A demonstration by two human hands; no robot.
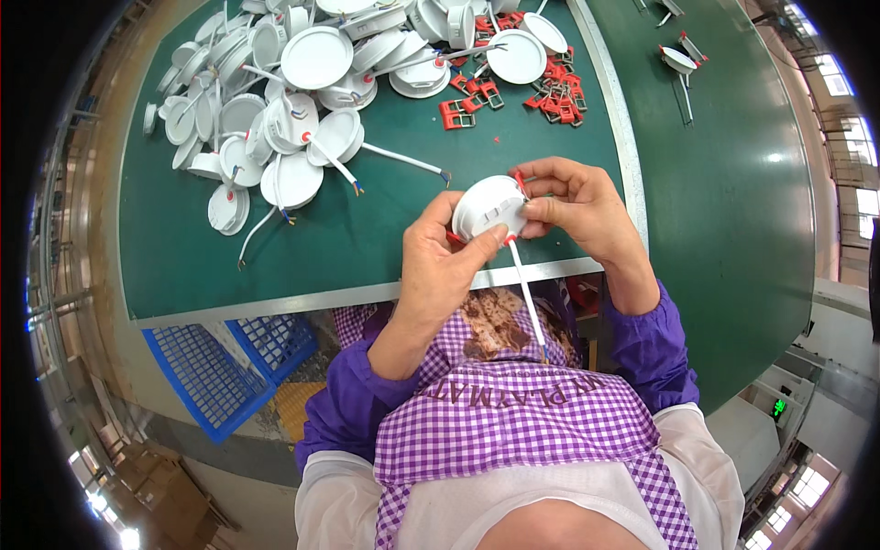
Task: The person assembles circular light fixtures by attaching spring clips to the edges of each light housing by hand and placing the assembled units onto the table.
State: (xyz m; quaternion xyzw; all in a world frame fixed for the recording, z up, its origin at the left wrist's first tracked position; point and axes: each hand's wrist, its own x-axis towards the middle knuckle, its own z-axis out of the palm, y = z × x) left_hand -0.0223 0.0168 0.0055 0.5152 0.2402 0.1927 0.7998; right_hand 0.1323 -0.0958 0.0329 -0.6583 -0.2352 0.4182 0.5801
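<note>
Both hands hold one round white lamp housing (489, 205) just above the near edge of the green table (367, 234). My left hand (443, 261) grips it from below, thumb pressed on its rim. My right hand (579, 206) pinches its right side, where a small red clip (520, 180) sits at the fingertips. A white cable (525, 293) hangs from the housing toward my lap.
A heap of white lamp housings with cables (275, 101) covers the far left of the table. Several loose red clips (550, 92) lie at the far middle. A metal strip (616, 110) divides off the green belt (733, 183). Blue crates (220, 367) stand below the table.
</note>
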